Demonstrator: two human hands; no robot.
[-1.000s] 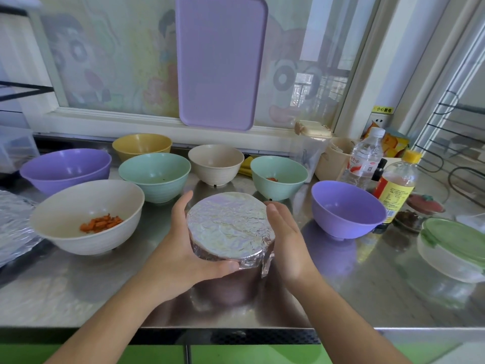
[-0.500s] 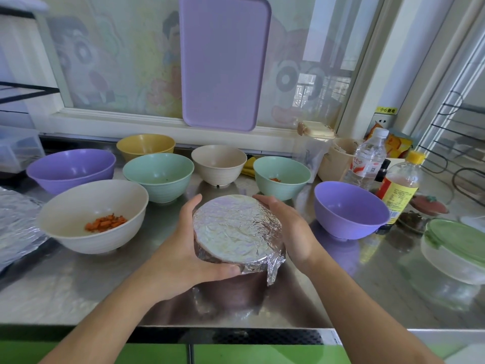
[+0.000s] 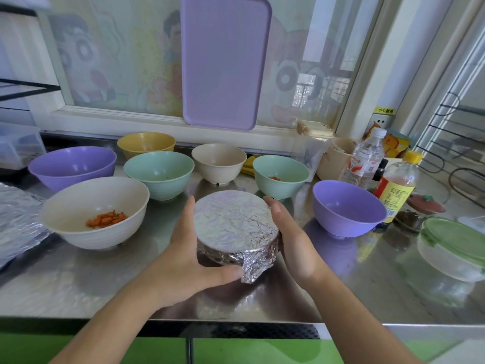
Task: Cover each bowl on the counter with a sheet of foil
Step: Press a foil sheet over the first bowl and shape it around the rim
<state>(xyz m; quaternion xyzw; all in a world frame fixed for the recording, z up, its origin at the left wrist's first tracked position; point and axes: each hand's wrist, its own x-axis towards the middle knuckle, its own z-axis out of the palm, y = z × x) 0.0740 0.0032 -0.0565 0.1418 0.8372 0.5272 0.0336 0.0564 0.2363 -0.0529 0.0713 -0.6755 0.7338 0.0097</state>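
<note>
A foil-covered bowl (image 3: 233, 227) sits on the steel counter (image 3: 78, 279) in front of me. My left hand (image 3: 189, 256) grips its left side, thumb curled under the crumpled foil flap at the front. My right hand (image 3: 291, 237) presses flat against its right side with straight fingers. Uncovered bowls stand around it: a cream bowl with carrot pieces (image 3: 94, 211), two purple bowls (image 3: 72, 166) (image 3: 347, 207), two green bowls (image 3: 160, 174) (image 3: 280, 176), a small cream bowl (image 3: 218, 162) and a yellow bowl (image 3: 146, 144). Foil sheet (image 3: 15, 219) lies at the far left.
A water bottle (image 3: 364, 156) and a sauce bottle (image 3: 399, 185) stand at the right. A lidded container with a green lid (image 3: 454, 245) sits at the right edge. A purple tray (image 3: 224, 61) leans against the window behind the bowls.
My right hand slid from over the bowl's far rim to its right side, fingers now straight. The left hand kept its grip. The bowl stayed in place.
</note>
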